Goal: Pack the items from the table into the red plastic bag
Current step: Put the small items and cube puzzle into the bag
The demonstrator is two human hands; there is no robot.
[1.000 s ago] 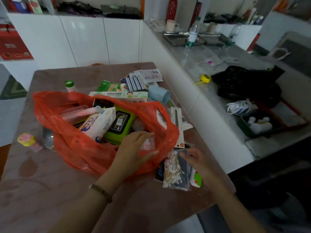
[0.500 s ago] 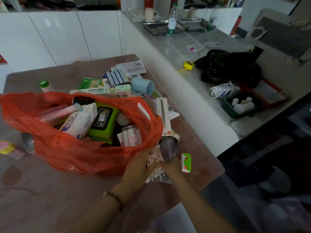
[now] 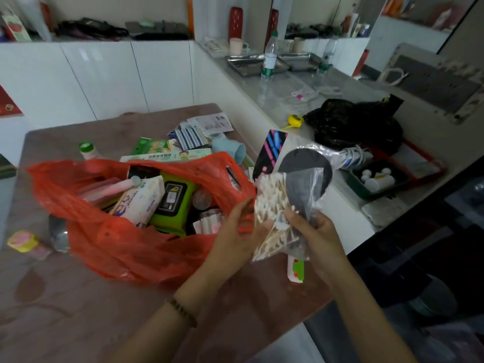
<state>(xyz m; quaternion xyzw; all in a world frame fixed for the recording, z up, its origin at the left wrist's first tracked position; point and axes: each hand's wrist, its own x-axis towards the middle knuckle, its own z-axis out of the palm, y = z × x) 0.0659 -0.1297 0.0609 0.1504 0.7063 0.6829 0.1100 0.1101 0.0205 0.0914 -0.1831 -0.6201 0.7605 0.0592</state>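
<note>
The red plastic bag (image 3: 125, 244) lies open on the brown table (image 3: 78, 297), holding a white wipes pack (image 3: 141, 203), a green wipes pack (image 3: 175, 203) and other items. My right hand (image 3: 317, 239) grips a clear packet of cotton swabs (image 3: 272, 205) with a dark round card (image 3: 303, 174) inside, lifted just right of the bag's mouth. My left hand (image 3: 235, 231) touches the packet's left side with relaxed fingers, beside the bag's rim. A black box with pink and blue stripes (image 3: 272, 150) stands up behind the packet; who holds it is hidden.
Behind the bag lie a blue cup (image 3: 230, 150), a striped packet (image 3: 187, 137), a long box (image 3: 167, 157) and a green-capped bottle (image 3: 87, 150). A small white-green item (image 3: 296, 268) lies near the table's right edge. The counter carries a black bag (image 3: 353, 124) and a green tray (image 3: 374, 179).
My right hand has picked the swab packet up off the table and raised it. My left hand left the bag's inside and came to the packet. The striped box now stands upright.
</note>
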